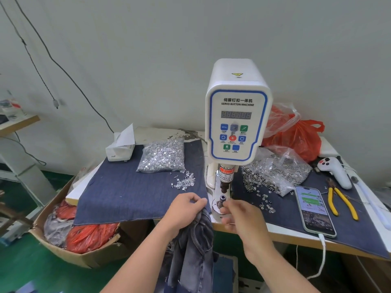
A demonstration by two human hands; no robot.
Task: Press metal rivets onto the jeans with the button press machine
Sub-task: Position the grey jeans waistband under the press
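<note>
From the head view, the button press machine stands at the centre of the frame on the table, its lower die just below the ram. The left hand, a little left of centre and low, pinches the top edge of the jeans, which hang off the front of the table down toward the bottom of the frame. The right hand is beside the die, fingers curled toward it; it is blurred, so I cannot tell whether it holds a rivet or nothing at all.

The step looks like loading the die and bringing the denim over it. To do it well, I would say the rivet part should sit square on the die before the cloth comes across, and the left hand should draw the jeans flat so the mark lies right over the post, no fold beneath. Both hands ought to be clear of the ram before it fires.

Loose tack pins lie upper left of the die below their bag; rivet caps are scattered to the right, near a phone and yellow pliers.
</note>
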